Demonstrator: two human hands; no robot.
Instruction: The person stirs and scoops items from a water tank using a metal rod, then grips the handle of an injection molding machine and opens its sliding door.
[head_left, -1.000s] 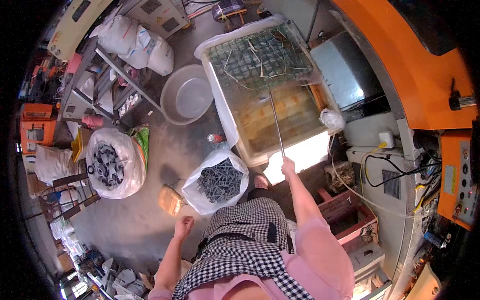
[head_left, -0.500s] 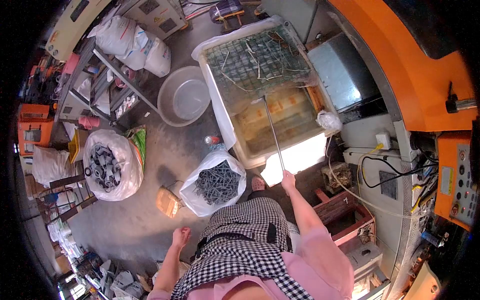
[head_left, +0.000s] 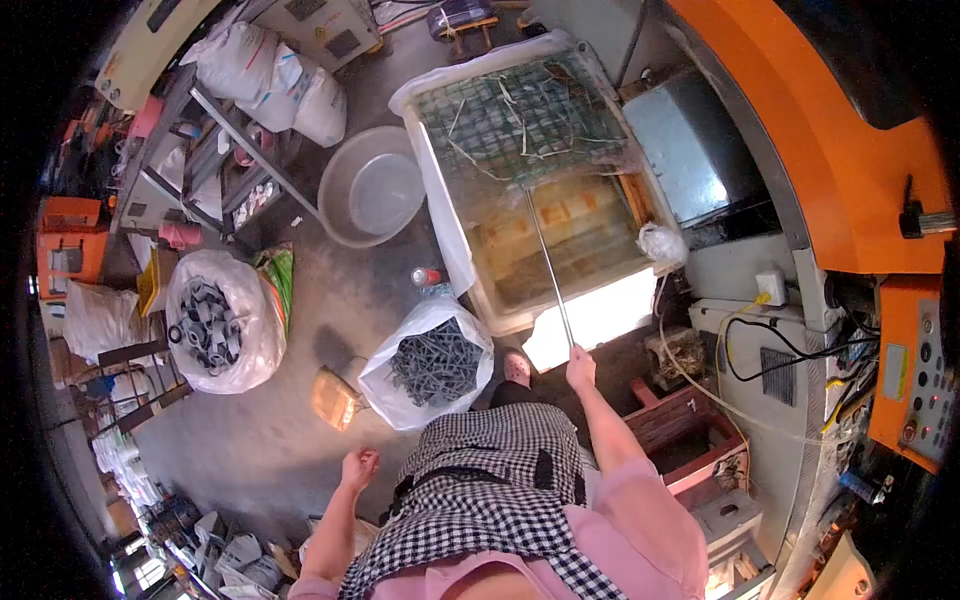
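Observation:
My right hand [head_left: 580, 368] is closed around the near end of a long thin metal rod [head_left: 552, 268]. The rod reaches forward over a large pale tub [head_left: 487, 312] of cloudy, brownish water. Its far end is at the water, close to the near edge of a dark green net [head_left: 510, 120] with pale strips lying on it; the exact tip is hard to make out. My left hand [head_left: 360, 467] hangs low at my left side, its fingers curled and nothing visible in them. Nearest to it are a small wooden stool [head_left: 336, 400] and a white bag of grey plastic parts [head_left: 437, 365].
Another bag of grey rings [head_left: 212, 325] stands left. A round basin [head_left: 370, 188] and a red can [head_left: 425, 277] are beside the tub. White sacks [head_left: 270, 80] lie behind a metal frame. Orange machinery [head_left: 910, 370], cables and a reddish metal frame [head_left: 690, 440] line my right.
The view has shifted slightly. The rod's far end sits a little farther forward toward the net. My right hand keeps its grip, and my left hand stays low with curled fingers.

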